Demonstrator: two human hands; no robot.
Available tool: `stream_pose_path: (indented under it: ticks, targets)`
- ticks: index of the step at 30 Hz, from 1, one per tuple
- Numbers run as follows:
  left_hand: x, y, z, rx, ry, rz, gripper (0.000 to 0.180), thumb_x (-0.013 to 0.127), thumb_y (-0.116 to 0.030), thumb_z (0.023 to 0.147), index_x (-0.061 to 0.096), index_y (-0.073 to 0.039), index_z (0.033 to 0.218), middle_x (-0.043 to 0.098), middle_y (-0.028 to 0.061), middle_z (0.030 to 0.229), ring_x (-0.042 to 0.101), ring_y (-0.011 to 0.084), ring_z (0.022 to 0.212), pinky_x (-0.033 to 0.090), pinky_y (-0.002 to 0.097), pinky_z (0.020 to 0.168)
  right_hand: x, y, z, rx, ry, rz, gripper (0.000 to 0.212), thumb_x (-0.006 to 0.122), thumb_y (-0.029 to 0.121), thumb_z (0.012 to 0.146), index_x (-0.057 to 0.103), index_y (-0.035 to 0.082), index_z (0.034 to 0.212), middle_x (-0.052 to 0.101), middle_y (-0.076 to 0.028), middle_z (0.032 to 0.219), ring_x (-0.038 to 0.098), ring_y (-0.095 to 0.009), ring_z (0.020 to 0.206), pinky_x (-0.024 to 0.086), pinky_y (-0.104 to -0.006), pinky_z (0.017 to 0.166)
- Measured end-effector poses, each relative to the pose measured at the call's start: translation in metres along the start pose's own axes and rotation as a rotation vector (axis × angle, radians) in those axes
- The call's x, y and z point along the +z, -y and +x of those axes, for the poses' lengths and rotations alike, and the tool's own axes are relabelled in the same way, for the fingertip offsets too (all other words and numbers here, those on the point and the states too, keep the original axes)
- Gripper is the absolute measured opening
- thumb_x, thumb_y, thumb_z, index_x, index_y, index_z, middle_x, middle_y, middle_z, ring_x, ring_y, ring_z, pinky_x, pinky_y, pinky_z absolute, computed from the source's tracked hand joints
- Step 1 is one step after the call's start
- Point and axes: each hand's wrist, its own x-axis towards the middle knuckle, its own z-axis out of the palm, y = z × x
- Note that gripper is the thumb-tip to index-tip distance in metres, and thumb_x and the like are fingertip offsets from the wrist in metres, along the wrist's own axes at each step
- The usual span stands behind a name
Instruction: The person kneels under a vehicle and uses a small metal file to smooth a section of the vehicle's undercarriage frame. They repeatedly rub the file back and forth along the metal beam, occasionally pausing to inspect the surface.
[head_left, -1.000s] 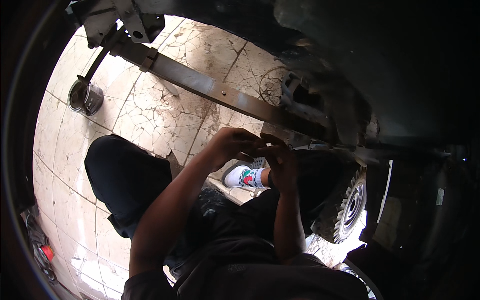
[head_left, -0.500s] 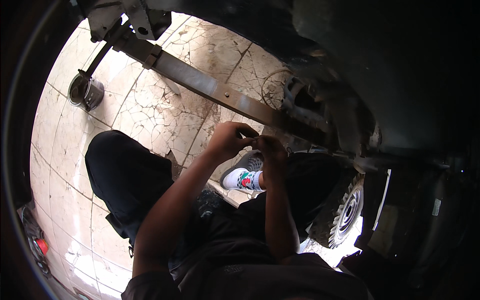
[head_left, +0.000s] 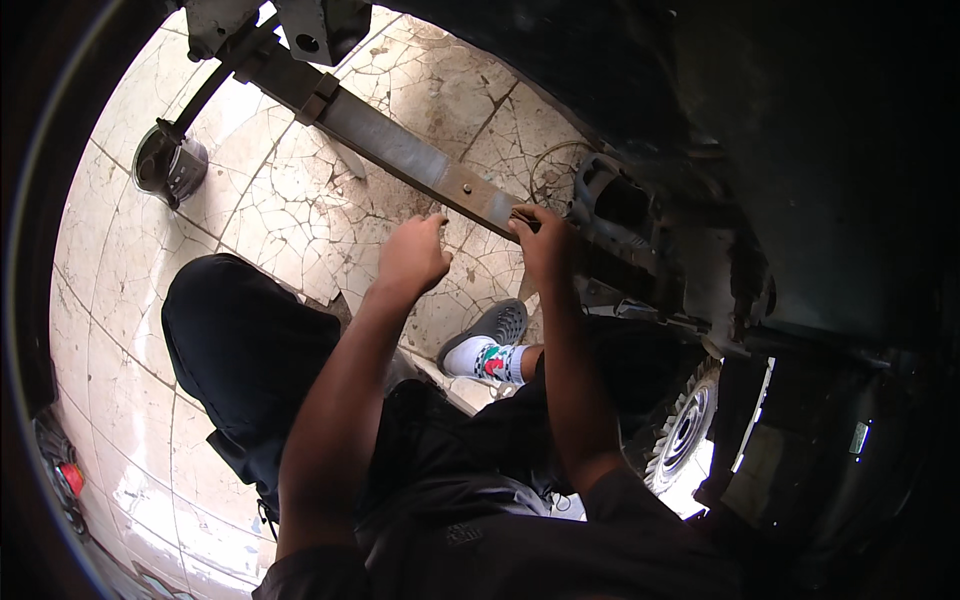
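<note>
A long steel leaf spring [head_left: 385,148] runs slantwise under the vehicle, rusty brown with paler bare patches and a small bolt [head_left: 467,189] on its face. My right hand [head_left: 546,245] is at the spring's right part, thumb and fingers pinched on a small dark brown piece [head_left: 522,219] that lies against the metal. The fingers partly cover this piece, so its kind is unclear. My left hand [head_left: 412,254] hovers just in front of the spring, apart from it. Its thumb and forefinger are spread, the other fingers loosely curled, and nothing shows in it.
A dark round can [head_left: 185,172] stands on the cracked tile floor [head_left: 300,215] at the left. Dark vehicle bodywork [head_left: 830,200] hangs low on the right. A bracket [head_left: 318,35] sits at the spring's far end. My shod foot [head_left: 500,325] rests below my hands, with a toothed wheel [head_left: 688,425] farther right.
My hands were together in front of the spring and have separated. The right hand has moved up onto the spring with the small brown piece; the left has drawn off leftward.
</note>
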Motion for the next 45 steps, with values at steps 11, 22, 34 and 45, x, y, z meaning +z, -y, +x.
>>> stream_pose_path:
  ticks: [11,22,34,45]
  targets:
    - [-0.01,-0.002,0.005,0.049,-0.112,-0.083,0.048,0.075,-0.018,0.085,0.066,-0.01,0.132,0.069,0.0207,0.116,0.066,0.0394,0.113,0.055,0.0476,0.099,0.018,-0.019,-0.002,-0.306,-0.07,-0.129,0.017,0.078,0.004,0.084,0.078,0.005,0.101,0.075,-0.014,0.097,0.073,-0.034,0.091,0.058,-0.0406,0.082]
    - [-0.006,-0.01,-0.003,0.022,-0.077,-0.105,0.092,0.073,-0.017,0.085,0.027,-0.013,0.164,0.069,0.029,0.106,0.067,0.0452,0.105,0.053,0.053,0.094,0.009,-0.023,0.004,-0.371,0.054,-0.153,0.022,0.08,-0.001,0.08,0.079,0.003,0.102,0.077,-0.017,0.097,0.076,-0.032,0.091,0.059,-0.0371,0.078]
    - [0.011,0.002,-0.004,0.065,-0.064,-0.076,0.069,0.058,-0.006,0.084,0.047,-0.011,0.152,0.071,0.0239,0.114,0.066,0.0415,0.11,0.053,0.0507,0.097,0.004,-0.02,0.0,-0.32,0.101,-0.137,0.022,0.08,-0.001,0.082,0.078,0.002,0.103,0.077,-0.018,0.099,0.077,-0.032,0.091,0.059,-0.0369,0.08]
    - [-0.027,0.005,0.051,0.349,-0.282,0.243,0.028,0.061,-0.011,0.092,0.072,-0.012,0.118,0.069,0.01,0.115,0.062,0.028,0.119,0.053,0.0416,0.102,0.007,-0.023,0.015,-0.358,0.038,-0.146,0.021,0.081,0.0,0.082,0.079,0.003,0.102,0.077,-0.018,0.099,0.076,-0.032,0.091,0.059,-0.0357,0.08]
